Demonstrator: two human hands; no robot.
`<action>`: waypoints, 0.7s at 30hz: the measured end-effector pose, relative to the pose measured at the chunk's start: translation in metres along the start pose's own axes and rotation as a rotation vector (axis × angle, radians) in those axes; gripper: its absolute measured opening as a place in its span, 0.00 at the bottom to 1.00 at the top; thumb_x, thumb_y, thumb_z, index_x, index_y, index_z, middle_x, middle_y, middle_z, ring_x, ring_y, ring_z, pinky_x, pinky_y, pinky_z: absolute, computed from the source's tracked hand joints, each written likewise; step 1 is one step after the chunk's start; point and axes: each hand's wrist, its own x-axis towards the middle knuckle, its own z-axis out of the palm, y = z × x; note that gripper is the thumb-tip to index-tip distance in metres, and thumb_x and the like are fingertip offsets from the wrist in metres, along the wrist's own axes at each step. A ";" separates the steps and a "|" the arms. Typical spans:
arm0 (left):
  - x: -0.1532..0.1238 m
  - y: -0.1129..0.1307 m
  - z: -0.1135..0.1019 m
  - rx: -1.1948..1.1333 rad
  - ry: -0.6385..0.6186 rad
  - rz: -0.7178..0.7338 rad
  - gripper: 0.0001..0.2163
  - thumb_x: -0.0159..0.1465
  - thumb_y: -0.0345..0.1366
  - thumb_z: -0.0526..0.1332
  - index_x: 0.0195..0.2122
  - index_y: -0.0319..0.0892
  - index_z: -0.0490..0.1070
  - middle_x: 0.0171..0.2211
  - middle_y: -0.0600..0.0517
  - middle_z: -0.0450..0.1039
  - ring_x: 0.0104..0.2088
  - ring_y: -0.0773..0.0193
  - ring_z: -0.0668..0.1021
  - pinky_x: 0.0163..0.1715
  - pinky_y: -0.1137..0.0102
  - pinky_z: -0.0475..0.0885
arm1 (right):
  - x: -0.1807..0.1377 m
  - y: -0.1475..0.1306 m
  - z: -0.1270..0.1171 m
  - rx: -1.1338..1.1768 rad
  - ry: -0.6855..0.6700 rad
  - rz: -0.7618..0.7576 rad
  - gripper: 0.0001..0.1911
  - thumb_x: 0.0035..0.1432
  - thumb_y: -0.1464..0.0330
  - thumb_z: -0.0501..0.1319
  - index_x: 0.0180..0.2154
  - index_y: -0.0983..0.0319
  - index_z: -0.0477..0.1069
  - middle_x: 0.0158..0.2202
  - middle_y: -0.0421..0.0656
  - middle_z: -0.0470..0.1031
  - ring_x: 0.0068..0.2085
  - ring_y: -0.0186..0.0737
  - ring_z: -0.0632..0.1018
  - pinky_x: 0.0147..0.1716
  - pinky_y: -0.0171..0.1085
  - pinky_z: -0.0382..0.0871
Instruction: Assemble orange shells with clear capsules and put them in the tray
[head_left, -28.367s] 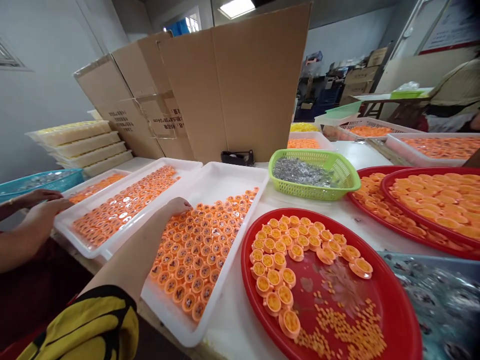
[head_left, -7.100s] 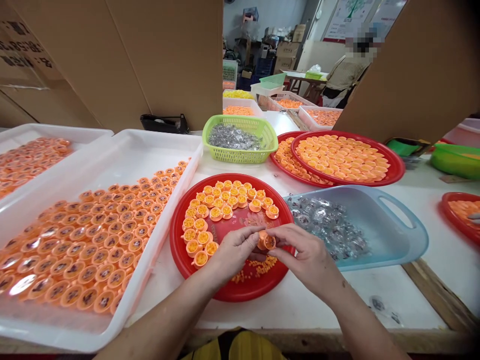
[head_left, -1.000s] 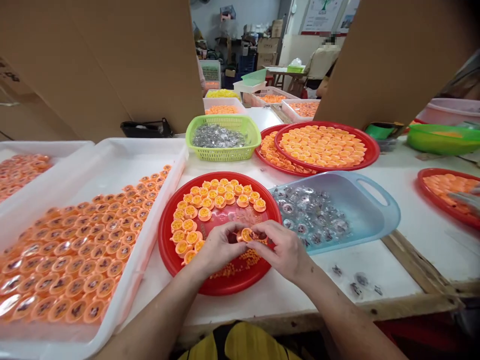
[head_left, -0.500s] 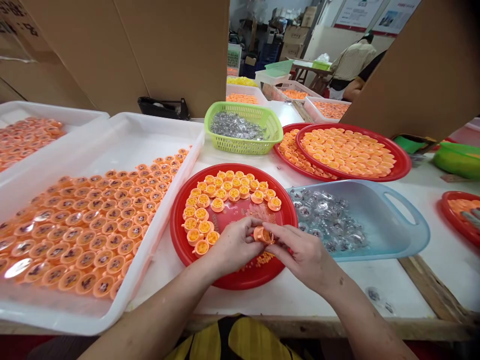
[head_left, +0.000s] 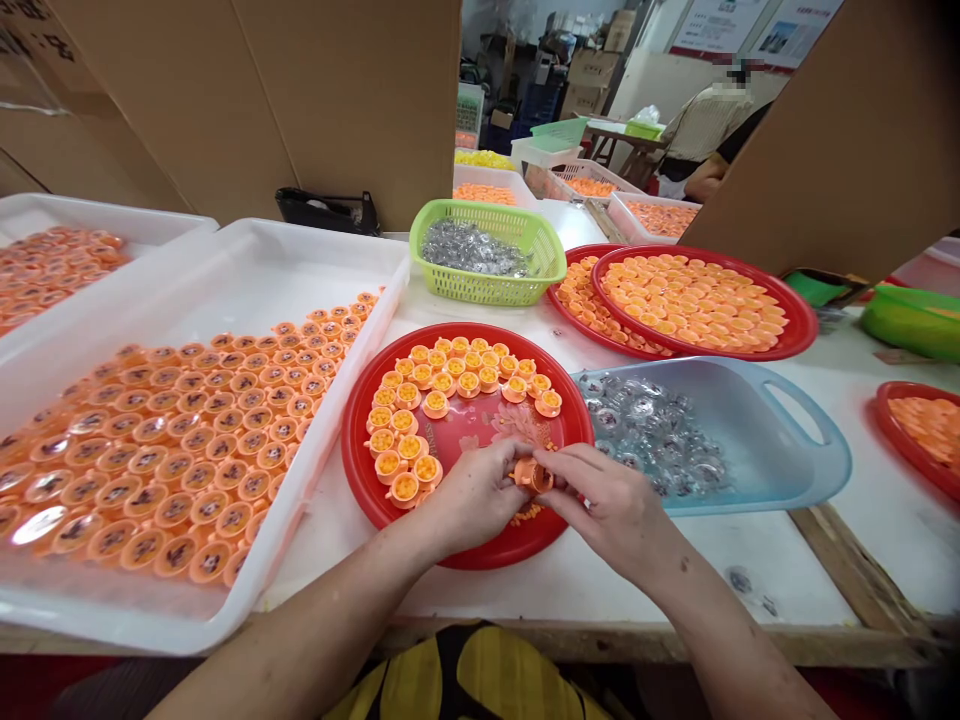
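Note:
Between my two hands, above the near right part of a round red tray [head_left: 450, 440], is a small orange toy cup [head_left: 531, 474], tilted on its side. My left hand [head_left: 484, 492] grips it from the left with closed fingers. From the right, the fingertips of my right hand [head_left: 604, 492] pinch its rim. Several orange cups with yellow beads [head_left: 405, 450] stand in curved rows along the tray's left and far sides. Loose yellow-orange beads [head_left: 527, 512] lie in the tray just below my hands.
Left is a white bin [head_left: 247, 270] of orange cups with printed discs. Right stands a blue tray [head_left: 780, 470] of clear printed discs. Behind are a green basket [head_left: 487, 290] of clear pieces and red trays [head_left: 806, 325] of orange parts. Cardboard panels [head_left: 337, 90] rise at the back.
The cup between my hands has turned slightly and shifted a little to the right. Both hands stay closed around it, and the cups in the tray keep their places.

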 end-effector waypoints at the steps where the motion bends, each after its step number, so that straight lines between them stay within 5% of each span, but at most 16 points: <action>1: 0.000 0.000 0.000 -0.012 -0.008 -0.005 0.12 0.58 0.30 0.56 0.44 0.40 0.69 0.39 0.48 0.75 0.38 0.62 0.77 0.38 0.70 0.71 | 0.000 -0.001 0.000 -0.011 0.005 -0.019 0.13 0.62 0.74 0.55 0.48 0.63 0.69 0.39 0.48 0.74 0.40 0.41 0.77 0.38 0.39 0.74; 10: -0.001 0.004 -0.003 0.039 -0.052 -0.068 0.11 0.57 0.27 0.55 0.40 0.39 0.70 0.34 0.49 0.74 0.34 0.62 0.76 0.34 0.70 0.71 | 0.000 -0.008 0.002 -0.047 -0.042 -0.088 0.14 0.63 0.77 0.52 0.48 0.63 0.67 0.42 0.49 0.73 0.42 0.40 0.76 0.40 0.37 0.75; 15: -0.002 0.006 -0.003 -0.230 -0.132 -0.113 0.11 0.53 0.26 0.57 0.39 0.38 0.69 0.31 0.52 0.72 0.31 0.64 0.75 0.32 0.71 0.70 | 0.000 -0.008 0.001 -0.050 -0.034 -0.081 0.13 0.63 0.76 0.52 0.47 0.62 0.67 0.40 0.48 0.73 0.39 0.40 0.77 0.37 0.37 0.75; 21: -0.001 0.002 0.000 -0.296 -0.002 -0.235 0.14 0.54 0.36 0.63 0.40 0.38 0.64 0.27 0.53 0.70 0.30 0.64 0.75 0.28 0.71 0.68 | -0.002 -0.007 0.006 0.057 0.018 -0.010 0.13 0.61 0.76 0.53 0.47 0.62 0.69 0.39 0.46 0.72 0.39 0.39 0.75 0.38 0.38 0.73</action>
